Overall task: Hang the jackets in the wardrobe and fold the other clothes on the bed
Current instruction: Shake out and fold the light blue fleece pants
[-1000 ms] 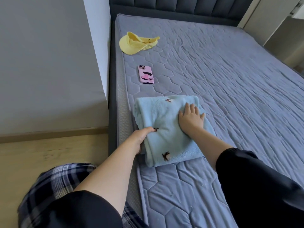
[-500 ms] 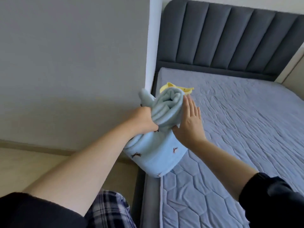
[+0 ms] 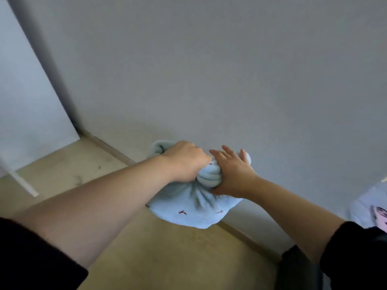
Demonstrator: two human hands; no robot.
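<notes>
Garment: I see the folded light-blue fleece garment with small dark-red motifs (image 3: 188, 210) held up in the air between both hands, in front of the plain grey wall (image 3: 230, 70) and above the beige floor (image 3: 167, 258).
Left hand: the left hand (image 3: 184, 162) is clenched in a fist on the bunched upper left part of the cloth.
Right hand: the right hand (image 3: 232, 172) lies against the rolled right side, its fingers (image 3: 228, 150) straight and spread.
Left edge: a white upright panel (image 3: 27, 91) meets the floor.
Right edge: a pale item with a pink patch (image 3: 377, 212), too blurred for me to name.
</notes>
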